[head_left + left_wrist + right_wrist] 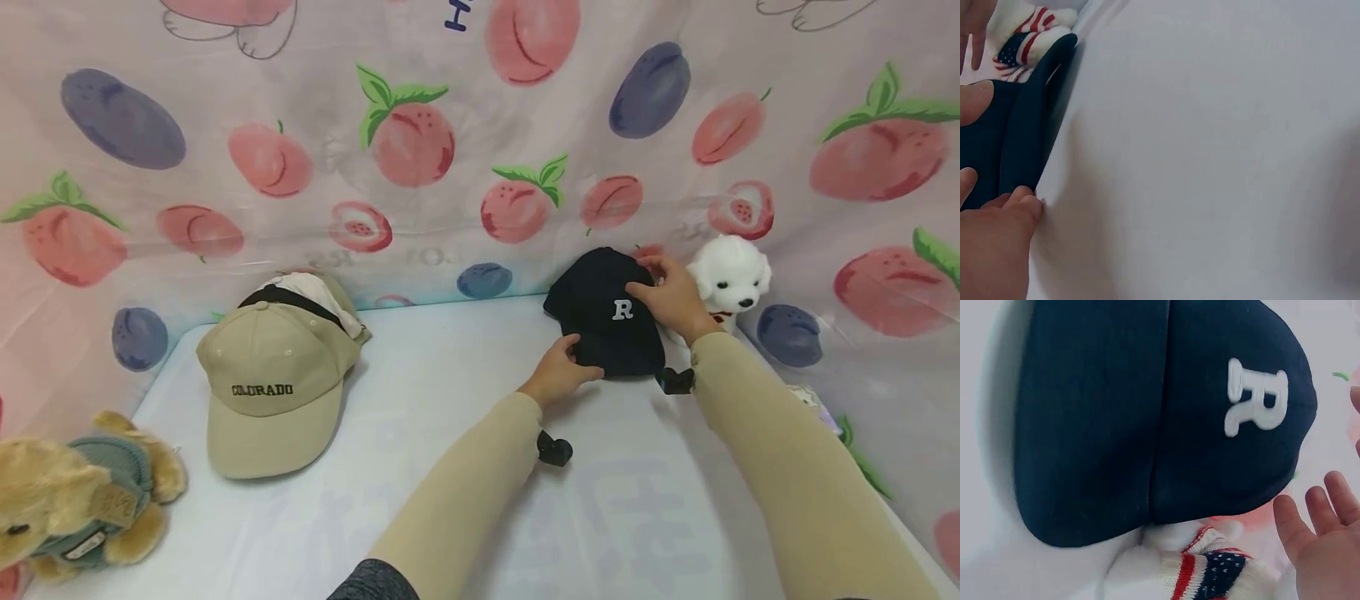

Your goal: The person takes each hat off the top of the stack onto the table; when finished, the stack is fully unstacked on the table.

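Note:
A dark baseball cap with a white letter R rests at the back right, its brim towards me. My left hand grips the brim at its front left, fingertips at the edge in the left wrist view. Beside the crown is my right hand, its fingers extended. In the right wrist view, the fingers are spread just off the crown. A white plush dog sits behind the right hand; its striped, starred knit clothing shows beside the cap.
On the left of the white table lies a beige COLORADO cap, with another pale cap behind it. A tan plush toy lies at the front left. Fruit-printed cloth rises along the back and sides.

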`<control>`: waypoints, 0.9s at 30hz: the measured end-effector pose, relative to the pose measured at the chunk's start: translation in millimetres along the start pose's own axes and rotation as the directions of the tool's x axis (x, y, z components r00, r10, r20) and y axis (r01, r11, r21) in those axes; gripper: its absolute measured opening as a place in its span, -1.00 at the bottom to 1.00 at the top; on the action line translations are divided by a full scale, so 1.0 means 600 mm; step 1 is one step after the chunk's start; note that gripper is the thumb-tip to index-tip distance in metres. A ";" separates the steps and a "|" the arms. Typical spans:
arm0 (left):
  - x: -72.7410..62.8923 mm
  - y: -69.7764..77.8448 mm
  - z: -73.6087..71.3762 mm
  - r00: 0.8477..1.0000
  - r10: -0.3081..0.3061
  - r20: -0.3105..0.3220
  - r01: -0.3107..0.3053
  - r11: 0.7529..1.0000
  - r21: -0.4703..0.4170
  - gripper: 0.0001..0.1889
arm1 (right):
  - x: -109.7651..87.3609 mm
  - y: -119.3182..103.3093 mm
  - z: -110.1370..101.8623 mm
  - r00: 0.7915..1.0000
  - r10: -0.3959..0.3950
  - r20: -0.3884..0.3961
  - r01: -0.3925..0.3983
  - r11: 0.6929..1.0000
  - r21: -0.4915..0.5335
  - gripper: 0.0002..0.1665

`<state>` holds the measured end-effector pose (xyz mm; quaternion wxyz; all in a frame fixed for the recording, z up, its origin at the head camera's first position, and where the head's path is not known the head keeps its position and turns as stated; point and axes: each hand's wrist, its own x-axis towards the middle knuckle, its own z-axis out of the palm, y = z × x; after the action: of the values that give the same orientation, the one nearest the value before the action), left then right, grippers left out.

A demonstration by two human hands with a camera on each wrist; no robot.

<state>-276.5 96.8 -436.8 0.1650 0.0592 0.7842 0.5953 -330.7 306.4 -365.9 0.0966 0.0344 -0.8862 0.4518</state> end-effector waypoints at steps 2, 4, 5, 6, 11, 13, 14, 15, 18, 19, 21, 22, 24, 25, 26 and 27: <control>-0.001 -0.002 0.003 1.000 0.010 -0.004 -0.010 1.000 -0.002 -0.24 | -0.002 -0.003 0.000 1.000 -0.008 0.010 0.008 1.000 0.013 -0.36; -0.003 -0.006 0.005 0.999 0.026 -0.023 -0.026 1.000 0.007 -0.27 | -0.003 -0.007 -0.001 1.000 -0.008 0.022 0.008 1.000 0.018 -0.36; -0.005 -0.007 0.005 0.999 0.034 -0.034 -0.034 0.999 0.017 -0.28 | -0.004 -0.009 -0.002 1.000 -0.007 0.026 0.006 1.000 0.017 -0.36; -0.007 -0.009 0.004 0.998 0.043 -0.041 -0.042 0.999 0.022 -0.30 | -0.006 -0.011 -0.003 0.999 -0.004 0.032 0.003 1.000 0.018 -0.35; -0.022 -0.007 -0.012 0.997 0.070 -0.036 -0.069 0.997 0.022 -0.31 | -0.017 -0.014 -0.008 0.999 -0.011 0.048 0.011 1.000 0.007 -0.34; -0.029 -0.003 -0.025 0.997 0.074 -0.021 -0.073 0.997 0.025 -0.31 | -0.022 -0.016 -0.009 0.998 -0.017 0.056 0.017 1.000 0.004 -0.35; -0.033 0.000 -0.034 0.997 0.078 -0.016 -0.077 0.997 0.031 -0.30 | -0.025 -0.019 -0.008 0.998 -0.023 0.058 0.023 1.000 0.007 -0.36; -0.037 0.002 -0.044 0.997 0.081 -0.011 -0.080 0.996 0.036 -0.29 | -0.027 -0.022 -0.008 0.998 -0.026 0.061 0.026 1.000 0.009 -0.36; -0.051 0.007 -0.076 0.995 0.097 -0.003 -0.096 0.993 0.063 -0.27 | -0.034 -0.029 -0.006 0.997 -0.042 0.072 0.041 0.999 0.016 -0.37; -0.055 0.007 -0.087 0.995 0.102 -0.003 -0.101 0.992 0.069 -0.26 | -0.036 -0.031 -0.005 0.996 -0.053 0.073 0.052 0.999 0.015 -0.37; -0.066 0.006 -0.110 0.994 0.110 -0.004 -0.110 0.991 0.078 -0.24 | -0.041 -0.036 -0.003 0.994 -0.080 0.076 0.080 0.997 0.007 -0.37; -0.072 0.005 -0.121 0.994 0.113 -0.006 -0.112 0.990 0.081 -0.24 | -0.043 -0.038 -0.001 0.992 -0.096 0.078 0.097 0.995 0.001 -0.37; -0.087 0.003 -0.143 0.993 0.115 -0.007 -0.114 0.990 0.086 -0.23 | -0.049 -0.043 0.001 0.989 -0.125 0.084 0.126 0.992 -0.011 -0.38; -0.095 0.002 -0.153 0.993 0.115 -0.006 -0.114 0.990 0.089 -0.23 | -0.053 -0.045 0.001 0.987 -0.140 0.084 0.141 0.990 -0.018 -0.38; -0.103 0.002 -0.164 0.993 0.116 -0.004 -0.115 0.989 0.092 -0.23 | -0.057 -0.048 0.002 0.985 -0.150 0.088 0.153 0.988 -0.019 -0.38; -0.112 0.001 -0.174 0.993 0.120 -0.003 -0.119 0.988 0.097 -0.23 | -0.060 -0.049 0.004 0.983 -0.160 0.094 0.163 0.986 -0.021 -0.38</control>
<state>-248.1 -17.8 -398.8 0.1226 0.1115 0.8077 0.5658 -291.2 286.1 -351.2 0.0923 0.1256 -0.8905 0.4275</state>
